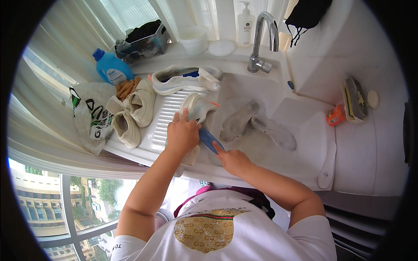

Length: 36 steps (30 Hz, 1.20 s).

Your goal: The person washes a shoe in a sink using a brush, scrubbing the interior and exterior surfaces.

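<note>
My left hand (184, 133) holds down a white sneaker (195, 106) on the ribbed washboard (168, 111), covering its middle. My right hand (233, 160) grips a blue-handled brush (210, 140), its index finger stretched along the handle. The brush's far end meets the side of the sneaker beside my left fingers, and its bristles are hidden. Behind lies the other white sneaker (187, 78), on its side. Two wet grey insoles (241, 120) (274, 133) rest in cloudy water in the sink basin (307, 124).
Left of the washboard stand cream shoes (142, 102), a plastic bag (93, 114) and a blue detergent bottle (112, 68). A faucet (258, 49), pump bottle (245, 26) and white tub (193, 40) line the back. A dry insole (327, 164) sits on the right rim, below an orange container (335, 115).
</note>
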Each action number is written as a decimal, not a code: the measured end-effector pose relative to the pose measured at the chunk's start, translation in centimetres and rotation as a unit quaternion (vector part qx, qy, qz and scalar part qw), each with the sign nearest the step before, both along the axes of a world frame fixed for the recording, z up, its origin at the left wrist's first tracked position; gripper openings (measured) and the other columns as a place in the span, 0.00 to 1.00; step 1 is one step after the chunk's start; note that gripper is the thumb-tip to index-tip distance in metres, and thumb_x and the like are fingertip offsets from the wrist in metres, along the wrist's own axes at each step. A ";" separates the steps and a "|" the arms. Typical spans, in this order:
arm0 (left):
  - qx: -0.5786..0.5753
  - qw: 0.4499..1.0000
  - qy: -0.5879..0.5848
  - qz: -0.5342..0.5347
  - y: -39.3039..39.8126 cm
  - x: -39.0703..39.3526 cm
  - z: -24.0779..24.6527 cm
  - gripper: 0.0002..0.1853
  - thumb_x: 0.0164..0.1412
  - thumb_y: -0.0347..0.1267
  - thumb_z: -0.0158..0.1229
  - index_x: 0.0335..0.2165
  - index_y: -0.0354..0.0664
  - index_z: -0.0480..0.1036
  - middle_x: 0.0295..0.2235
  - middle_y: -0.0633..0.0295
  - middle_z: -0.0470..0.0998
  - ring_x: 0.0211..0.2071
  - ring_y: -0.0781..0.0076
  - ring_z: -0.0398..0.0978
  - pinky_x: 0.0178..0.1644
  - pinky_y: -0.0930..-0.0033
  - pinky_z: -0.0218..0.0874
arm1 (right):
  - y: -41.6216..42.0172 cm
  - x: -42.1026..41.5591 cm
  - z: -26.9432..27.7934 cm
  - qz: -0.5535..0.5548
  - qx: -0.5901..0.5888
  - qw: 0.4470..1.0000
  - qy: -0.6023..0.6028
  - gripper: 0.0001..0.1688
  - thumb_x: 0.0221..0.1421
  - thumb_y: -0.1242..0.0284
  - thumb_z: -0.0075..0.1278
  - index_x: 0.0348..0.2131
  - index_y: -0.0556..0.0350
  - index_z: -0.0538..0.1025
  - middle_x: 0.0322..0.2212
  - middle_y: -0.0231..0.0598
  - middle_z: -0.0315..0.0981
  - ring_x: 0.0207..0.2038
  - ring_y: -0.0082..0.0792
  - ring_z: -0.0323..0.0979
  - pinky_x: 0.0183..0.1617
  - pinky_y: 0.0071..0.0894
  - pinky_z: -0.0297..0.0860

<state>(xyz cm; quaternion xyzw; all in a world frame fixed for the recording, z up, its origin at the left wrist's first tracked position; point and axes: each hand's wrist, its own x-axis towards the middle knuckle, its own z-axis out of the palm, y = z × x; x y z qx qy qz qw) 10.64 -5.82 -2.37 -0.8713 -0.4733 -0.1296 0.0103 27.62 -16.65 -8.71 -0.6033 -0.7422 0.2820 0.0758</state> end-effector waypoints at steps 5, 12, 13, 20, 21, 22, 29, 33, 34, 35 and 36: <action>0.017 1.000 0.015 -0.002 0.0 0.4 0.1 0.11 0.50 0.36 0.58 0.25 0.38 0.77 0.50 0.41 0.68 0.47 0.36 0.69 0.41 0.50 0.67 | 9.0 -1.0 -1.8 -0.112 0.088 0.990 -0.003 0.31 0.59 0.68 0.39 0.61 0.41 0.53 0.22 0.53 0.73 0.25 0.56 0.72 0.30 0.53 0.68; 0.011 1.000 -0.008 -0.007 0.0 -0.5 -0.1 0.10 0.49 0.35 0.59 0.25 0.38 0.77 0.50 0.42 0.68 0.48 0.38 0.68 0.40 0.52 0.67 | 3.0 -0.5 -0.3 -0.004 -0.001 1.000 -0.014 0.32 0.59 0.66 0.38 0.61 0.39 0.53 0.21 0.52 0.73 0.23 0.55 0.72 0.27 0.52 0.68; 0.009 1.000 -0.010 -0.010 0.0 -0.5 -0.1 0.11 0.49 0.35 0.59 0.25 0.38 0.77 0.50 0.42 0.68 0.47 0.37 0.68 0.40 0.51 0.67 | 2.8 -0.1 -0.3 0.005 0.009 1.000 -0.020 0.31 0.59 0.66 0.39 0.61 0.40 0.53 0.20 0.52 0.73 0.22 0.55 0.72 0.27 0.52 0.68; -0.007 1.000 -0.020 -0.005 0.6 -0.4 0.3 0.11 0.51 0.36 0.58 0.25 0.37 0.77 0.49 0.45 0.70 0.47 0.41 0.69 0.40 0.54 0.67 | 8.5 -1.5 -0.8 -0.099 0.032 0.995 -0.001 0.33 0.59 0.70 0.36 0.62 0.49 0.51 0.28 0.54 0.75 0.31 0.53 0.75 0.35 0.48 0.71; -0.012 1.000 -0.025 0.003 0.8 -0.7 0.2 0.11 0.51 0.36 0.58 0.25 0.37 0.76 0.49 0.46 0.70 0.46 0.42 0.70 0.40 0.55 0.67 | 7.8 -2.4 -0.3 -0.076 0.017 0.997 -0.012 0.33 0.58 0.71 0.35 0.62 0.50 0.51 0.29 0.55 0.75 0.32 0.53 0.75 0.35 0.48 0.71; -0.009 0.999 -0.031 0.009 1.0 -0.8 0.1 0.12 0.52 0.36 0.57 0.24 0.38 0.76 0.48 0.47 0.71 0.45 0.44 0.71 0.40 0.55 0.67 | 6.2 -3.3 0.4 -0.056 0.001 0.998 -0.024 0.33 0.58 0.72 0.35 0.62 0.52 0.51 0.29 0.55 0.75 0.32 0.53 0.75 0.36 0.48 0.71; -0.066 0.997 -0.040 0.012 1.8 -1.6 1.7 0.13 0.53 0.38 0.56 0.21 0.38 0.73 0.47 0.49 0.72 0.38 0.52 0.74 0.39 0.57 0.66 | 3.4 -1.8 3.7 -0.027 -0.022 0.999 -0.028 0.31 0.58 0.71 0.35 0.60 0.52 0.54 0.30 0.54 0.75 0.33 0.53 0.75 0.35 0.49 0.71; -0.067 0.997 -0.033 -0.026 2.2 -2.0 2.3 0.13 0.51 0.37 0.57 0.20 0.37 0.72 0.46 0.52 0.73 0.32 0.53 0.76 0.36 0.58 0.66 | 6.7 -1.5 2.1 -0.060 -0.001 0.998 0.035 0.29 0.60 0.67 0.36 0.59 0.50 0.56 0.31 0.54 0.75 0.33 0.53 0.75 0.36 0.49 0.71; -0.079 0.995 -0.048 -0.035 2.5 -2.2 2.4 0.13 0.51 0.36 0.57 0.20 0.37 0.72 0.45 0.53 0.73 0.30 0.53 0.76 0.35 0.59 0.65 | 6.0 -2.2 -0.4 -0.032 0.002 0.997 0.064 0.29 0.60 0.66 0.36 0.59 0.49 0.56 0.31 0.54 0.74 0.34 0.52 0.75 0.35 0.49 0.70; -0.090 0.993 -0.061 -0.041 2.9 -2.7 2.4 0.12 0.50 0.36 0.58 0.20 0.36 0.72 0.45 0.54 0.74 0.29 0.54 0.75 0.33 0.60 0.65 | 5.3 -2.9 -1.9 -0.001 0.005 0.995 0.095 0.28 0.61 0.65 0.36 0.59 0.48 0.57 0.31 0.53 0.74 0.34 0.52 0.75 0.35 0.49 0.70; -0.102 0.991 -0.075 -0.043 3.2 -3.5 2.4 0.12 0.49 0.35 0.58 0.21 0.36 0.72 0.44 0.55 0.74 0.27 0.54 0.75 0.32 0.61 0.65 | 4.2 -3.3 -0.5 0.033 -0.010 0.997 0.074 0.29 0.61 0.65 0.36 0.60 0.48 0.56 0.31 0.53 0.75 0.33 0.51 0.75 0.35 0.49 0.70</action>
